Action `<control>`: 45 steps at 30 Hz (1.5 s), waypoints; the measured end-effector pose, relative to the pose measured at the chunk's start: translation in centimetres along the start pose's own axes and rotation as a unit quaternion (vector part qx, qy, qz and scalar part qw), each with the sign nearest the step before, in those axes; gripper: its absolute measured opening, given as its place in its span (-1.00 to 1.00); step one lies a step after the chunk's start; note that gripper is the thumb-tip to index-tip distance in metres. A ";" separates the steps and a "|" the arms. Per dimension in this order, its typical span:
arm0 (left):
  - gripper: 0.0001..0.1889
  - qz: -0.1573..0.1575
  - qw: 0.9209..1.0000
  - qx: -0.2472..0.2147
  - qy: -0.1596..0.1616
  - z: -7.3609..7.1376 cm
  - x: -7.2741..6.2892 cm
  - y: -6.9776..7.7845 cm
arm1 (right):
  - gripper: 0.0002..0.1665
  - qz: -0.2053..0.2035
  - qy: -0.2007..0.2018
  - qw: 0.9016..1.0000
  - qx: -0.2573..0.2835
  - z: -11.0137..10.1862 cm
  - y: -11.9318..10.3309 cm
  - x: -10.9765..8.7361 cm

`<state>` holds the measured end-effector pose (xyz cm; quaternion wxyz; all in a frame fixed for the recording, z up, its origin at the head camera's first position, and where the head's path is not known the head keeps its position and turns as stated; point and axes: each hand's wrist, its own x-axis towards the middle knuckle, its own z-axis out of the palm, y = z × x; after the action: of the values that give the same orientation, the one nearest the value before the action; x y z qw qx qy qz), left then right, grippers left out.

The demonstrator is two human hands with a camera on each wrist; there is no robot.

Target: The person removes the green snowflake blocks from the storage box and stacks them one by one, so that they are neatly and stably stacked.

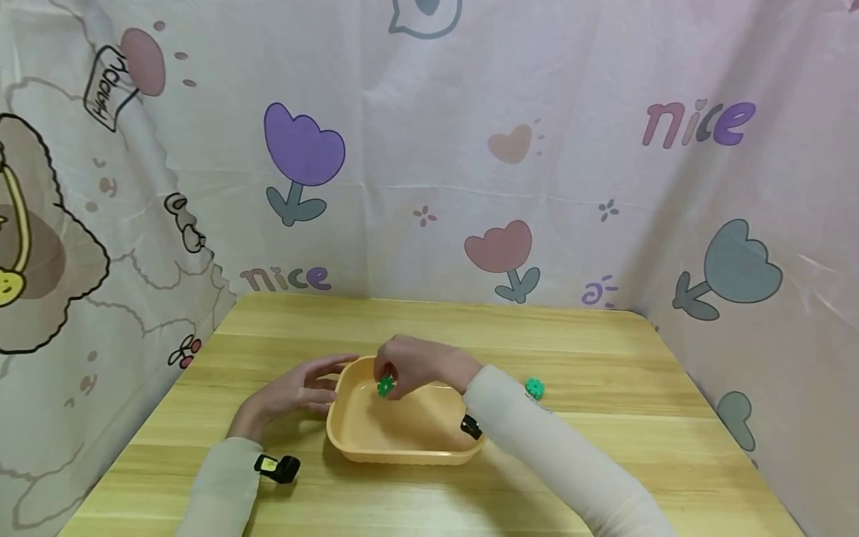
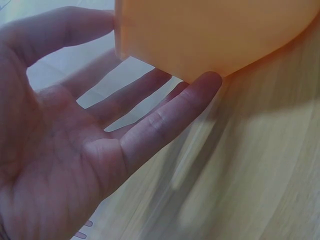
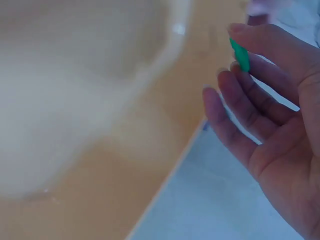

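A yellow-orange plastic basin (image 1: 403,456) stands on the table. My right hand (image 1: 419,362) is over its left part, pinching a small green flower-shaped disc (image 1: 385,385) between thumb and fingertips. In the right wrist view the same green disc (image 3: 241,56) shows edge-on between the thumb and a finger, with the other fingers loosely spread. At the basin's left side is my left hand (image 1: 298,389). Its fingers are extended and spread, and in the left wrist view the fingertips (image 2: 210,82) touch the outer wall of the basin (image 2: 200,35).
A second green notched disc (image 1: 535,388) lies on the wooden table (image 1: 604,447), right of the basin and beyond my right forearm. Printed cloth (image 1: 416,149) hangs behind the table and along both sides.
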<state>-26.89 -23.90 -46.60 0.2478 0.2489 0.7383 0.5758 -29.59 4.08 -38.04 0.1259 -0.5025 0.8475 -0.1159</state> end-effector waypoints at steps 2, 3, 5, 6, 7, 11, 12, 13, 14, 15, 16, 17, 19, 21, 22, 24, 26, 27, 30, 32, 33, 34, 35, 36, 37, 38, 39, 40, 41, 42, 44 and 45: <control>-0.21 0.000 1.000 -0.002 -0.002 0.0 0.0 -0.1 | -0.77 0.008 0.016 1.000 0.021 -0.6 0.1 -0.8; -0.21 0.000 1.000 -0.003 -0.003 0.0 0.0 -0.1 | -0.77 0.013 0.024 0.999 0.028 -1.0 0.1 -1.3; -0.21 0.001 1.000 -0.006 -0.004 0.0 0.0 -0.1 | -0.76 0.025 0.039 0.998 0.035 -1.5 0.2 -2.3; -0.21 0.003 1.000 -0.006 -0.005 0.0 0.0 -0.1 | -0.76 0.028 0.047 0.998 0.034 -1.7 0.3 -2.7; -0.21 0.005 1.000 -0.006 -0.006 -0.1 0.0 -0.1 | -0.76 0.030 0.055 0.998 0.032 -2.0 0.4 -3.2; -0.22 0.011 1.000 -0.008 -0.008 -0.1 -0.1 0.0 | -0.76 0.029 0.093 0.995 0.037 -2.6 1.0 -4.9; -0.22 0.011 1.000 -0.008 -0.009 -0.1 -0.1 0.0 | -0.76 0.029 0.101 0.994 0.041 -2.7 1.1 -5.4; -0.22 0.012 1.000 -0.008 -0.009 -0.1 -0.1 0.0 | -0.76 0.028 0.110 0.992 0.047 -2.7 1.3 -5.8; -0.22 0.012 1.000 -0.008 -0.009 -0.1 -0.1 0.0 | -0.76 0.029 0.119 0.991 0.054 -2.8 1.5 -6.2; -0.22 0.012 1.000 -0.007 -0.009 -0.1 -0.1 0.0 | -0.77 0.031 0.126 0.990 0.061 -2.7 1.7 -6.6; -0.22 0.013 1.000 -0.007 -0.009 -0.1 -0.1 0.0 | -0.77 0.033 0.133 0.988 0.071 -2.7 1.8 -7.1; -0.22 0.014 1.000 -0.007 -0.009 -0.1 -0.1 0.0 | -0.77 0.037 0.140 0.986 0.082 -2.7 2.0 -7.5; -0.22 0.016 1.000 -0.005 -0.008 -0.1 -0.1 0.0 | -0.78 0.046 0.152 0.982 0.106 -2.7 2.3 -8.4; -0.22 0.018 1.000 -0.003 -0.008 -0.1 -0.1 0.0 | -0.78 0.055 0.161 0.978 0.123 -2.7 2.7 -9.4; -0.22 0.018 1.000 -0.002 -0.008 -0.1 -0.1 0.0 | -0.78 0.059 0.166 0.976 0.129 -2.7 2.8 -9.9; -0.22 0.017 1.000 -0.003 -0.007 -0.1 -0.2 0.0 | -0.77 0.070 0.176 0.973 0.134 -2.6 3.3 -10.8; -0.22 0.015 1.000 -0.004 -0.007 -0.1 -0.2 0.0 | -0.77 0.080 0.188 0.970 0.135 -2.5 3.7 -11.8; -0.22 0.015 1.000 -0.005 -0.007 -0.1 -0.2 0.0 | -0.76 0.084 0.195 0.968 0.135 -2.4 4.0 -12.3; -0.22 0.013 1.000 -0.005 -0.006 0.0 -0.2 0.0 | -0.74 0.099 0.218 0.962 0.134 -2.2 4.7 -13.8; -0.22 0.014 1.000 -0.005 -0.006 0.0 -0.2 0.0 | -0.73 0.109 0.231 0.957 0.134 -2.0 5.1 -14.7; -0.22 0.015 1.000 -0.006 -0.006 0.0 -0.2 0.0 | -0.72 0.114 0.237 0.955 0.135 -1.8 5.3 -15.1; -0.22 0.015 1.000 -0.005 -0.006 0.0 -0.2 0.0 | -0.72 0.120 0.242 0.953 0.136 -1.6 5.5 -15.6; -0.22 0.016 1.000 -0.005 -0.006 0.0 -0.2 0.0 | -0.72 0.126 0.247 0.951 0.137 -1.4 5.7 -16.0; -0.22 0.016 1.000 -0.005 -0.007 0.0 -0.3 0.0 | -0.72 0.130 0.252 0.949 0.136 -1.2 5.9 -16.4; -0.22 0.016 1.000 -0.005 -0.007 0.0 -0.3 0.0 | -0.72 0.134 0.257 0.947 0.137 -0.9 6.2 -16.8; -0.22 0.015 1.000 -0.005 -0.007 0.0 -0.3 0.0 | -0.71 0.137 0.261 0.946 0.137 -0.6 6.4 -17.1; -0.22 0.014 1.000 -0.005 -0.007 0.0 -0.3 0.0 | -0.71 0.141 0.264 0.944 0.138 -0.3 6.7 -17.6; -0.22 0.016 1.000 -0.003 -0.008 0.0 -0.3 0.0 | -0.71 0.145 0.269 0.942 0.139 0.1 7.0 -18.0; -0.22 0.015 1.000 -0.003 -0.007 0.0 -0.3 0.0 | -0.71 0.151 0.273 0.940 0.141 0.4 7.3 -18.4; -0.22 0.015 1.000 -0.003 -0.007 0.0 -0.3 0.0 | -0.71 0.156 0.278 0.937 0.142 0.7 7.5 -18.7; -0.23 0.015 1.000 -0.002 -0.007 0.0 -0.3 0.0 | -0.71 0.166 0.287 0.932 0.149 1.4 8.1 -19.5; -0.23 0.016 1.000 -0.003 -0.008 0.0 -0.3 0.0 | -0.71 0.171 0.292 0.929 0.153 1.7 8.3 -19.9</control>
<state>-26.67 -24.04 -46.63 0.2448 0.2644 0.7308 0.5798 -26.62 25.35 -40.37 -0.0333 -0.2686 0.8918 -0.3626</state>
